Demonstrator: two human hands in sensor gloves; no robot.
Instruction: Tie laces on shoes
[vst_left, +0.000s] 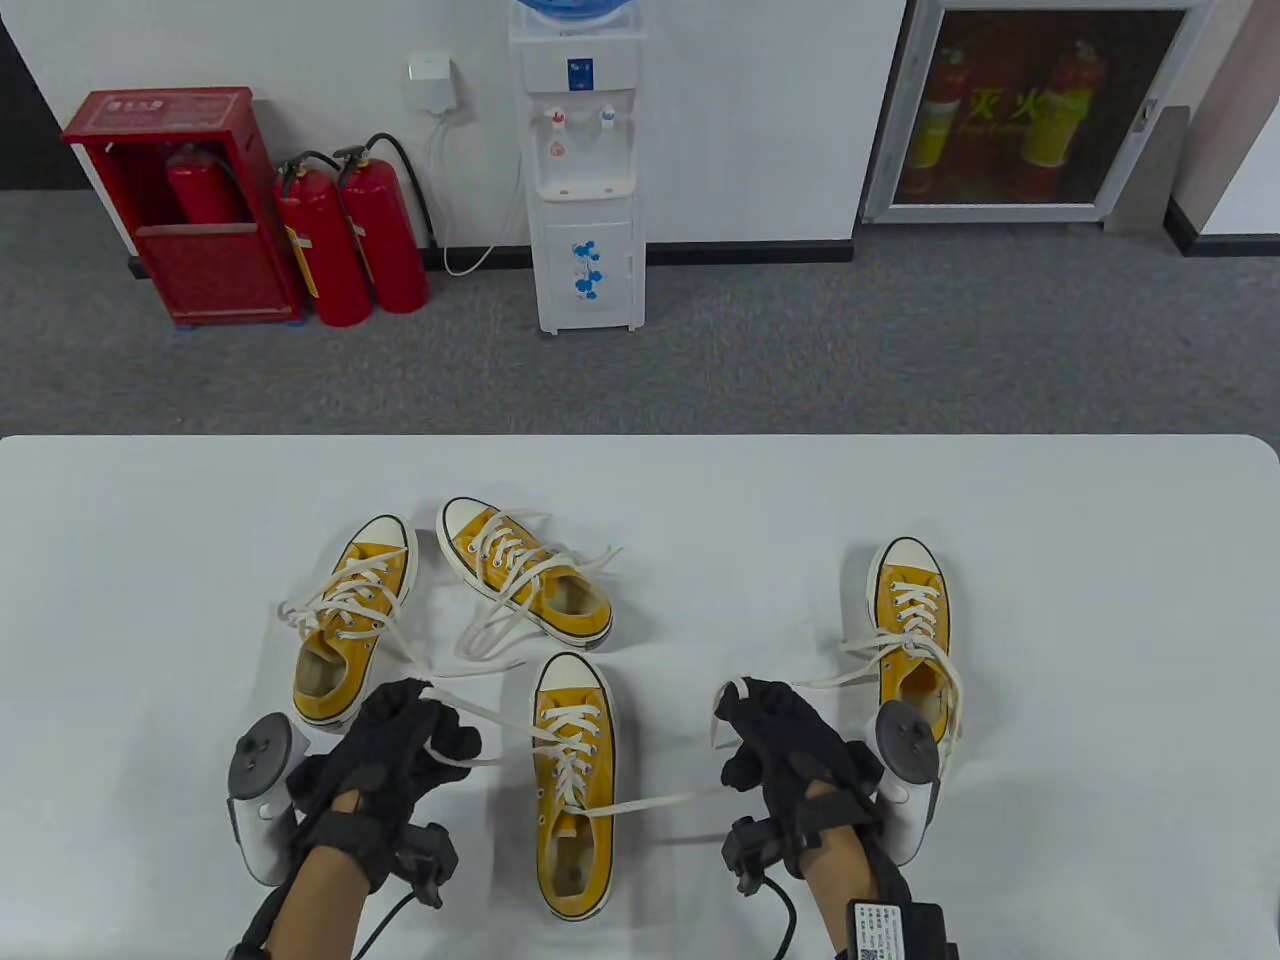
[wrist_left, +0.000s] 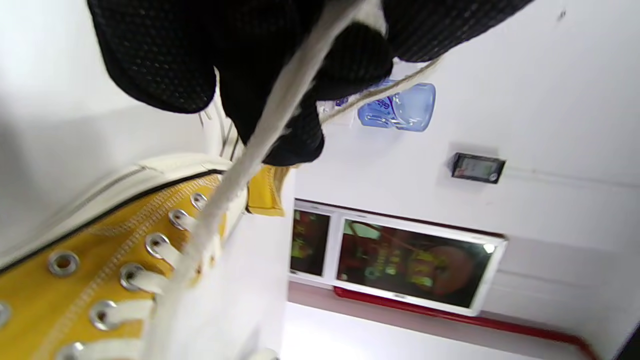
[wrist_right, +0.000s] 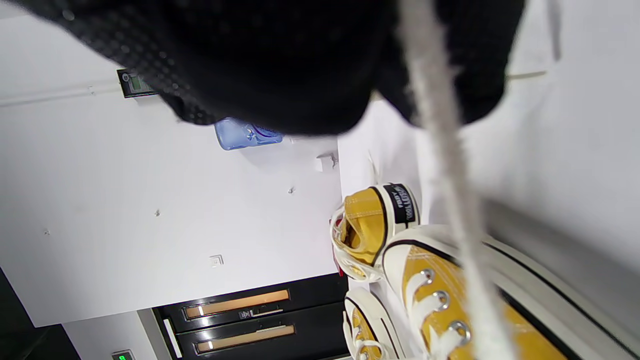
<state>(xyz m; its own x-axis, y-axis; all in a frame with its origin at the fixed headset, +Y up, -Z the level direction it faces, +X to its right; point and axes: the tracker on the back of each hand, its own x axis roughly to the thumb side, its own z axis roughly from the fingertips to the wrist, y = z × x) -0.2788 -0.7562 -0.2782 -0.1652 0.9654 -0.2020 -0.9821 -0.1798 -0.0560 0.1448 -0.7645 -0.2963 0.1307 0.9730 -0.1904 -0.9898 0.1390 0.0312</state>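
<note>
A yellow canvas shoe (vst_left: 573, 780) with a white toe cap stands at the table's front centre, toe pointing away, its white laces pulled out to both sides. My left hand (vst_left: 405, 745) grips the left lace end (vst_left: 480, 715) to the shoe's left; that lace (wrist_left: 250, 160) runs down from my fingers to the eyelets in the left wrist view. My right hand (vst_left: 770, 740) grips the right lace end (vst_left: 650, 803) to the shoe's right; the lace (wrist_right: 445, 165) also hangs from my fingers in the right wrist view, over the shoe (wrist_right: 450, 300).
Two more yellow shoes (vst_left: 355, 625) (vst_left: 525, 570) with loose laces lie behind my left hand. Another yellow shoe (vst_left: 915, 630) stands at the right, its laces trailing close to my right hand. The white table (vst_left: 1100, 600) stretches to both sides.
</note>
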